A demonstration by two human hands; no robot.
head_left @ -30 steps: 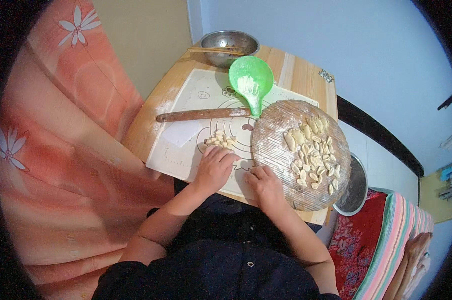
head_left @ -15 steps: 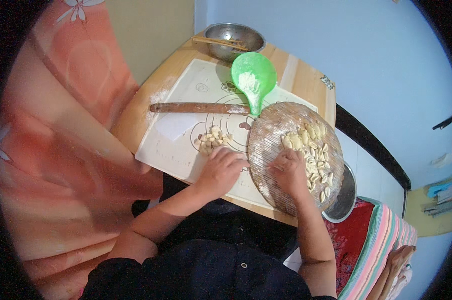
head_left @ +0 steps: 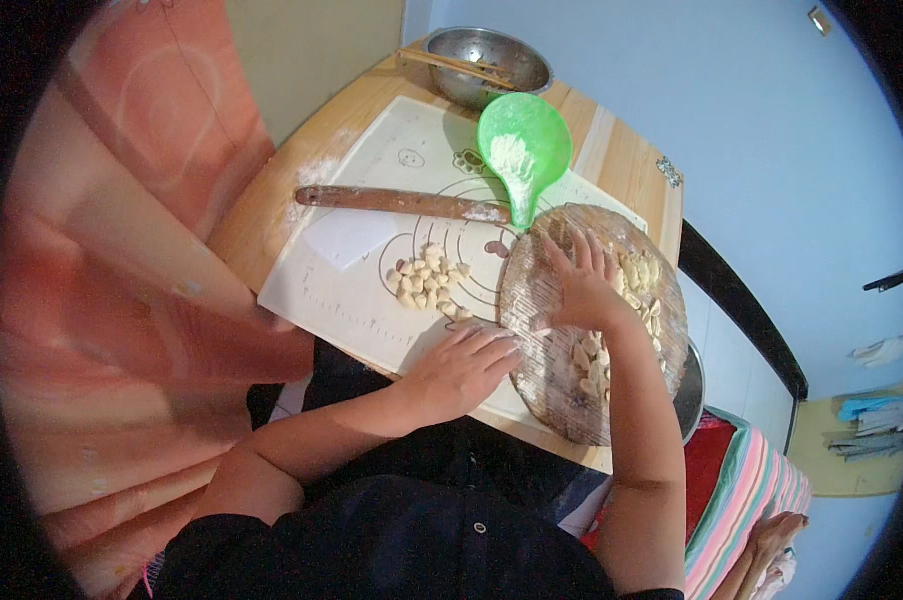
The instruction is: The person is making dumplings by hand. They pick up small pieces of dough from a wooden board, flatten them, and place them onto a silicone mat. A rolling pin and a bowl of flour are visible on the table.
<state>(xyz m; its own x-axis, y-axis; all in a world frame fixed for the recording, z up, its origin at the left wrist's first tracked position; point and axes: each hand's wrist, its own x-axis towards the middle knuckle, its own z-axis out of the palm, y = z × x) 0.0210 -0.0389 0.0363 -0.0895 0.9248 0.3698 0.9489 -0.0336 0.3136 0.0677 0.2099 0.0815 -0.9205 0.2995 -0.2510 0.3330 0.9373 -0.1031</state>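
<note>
Many dumplings [head_left: 599, 362] fill the round woven tray [head_left: 531, 340] under the open-fingered right hand [head_left: 583, 290], while the left hand [head_left: 463, 368] rests flat and empty beside uncut dough pieces [head_left: 426, 282] left on the mat [head_left: 351, 300].

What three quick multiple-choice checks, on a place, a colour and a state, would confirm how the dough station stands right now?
1. Where does the right hand rest?
A. on the round woven tray
B. in the metal bowl
C. on the rolling pin

2. What colour is the scoop holding flour?
A. red
B. green
C. white

3. How is the left hand?
A. clenched round the rolling pin
B. lying flat on the pastry mat, holding nothing
C. lifted off the table

Answers: 1 A, its spread fingers lie on the tray beside the shaped dough pieces. 2 B, the scoop is bright green. 3 B, its palm is down on the mat near the small dough lumps.
</note>
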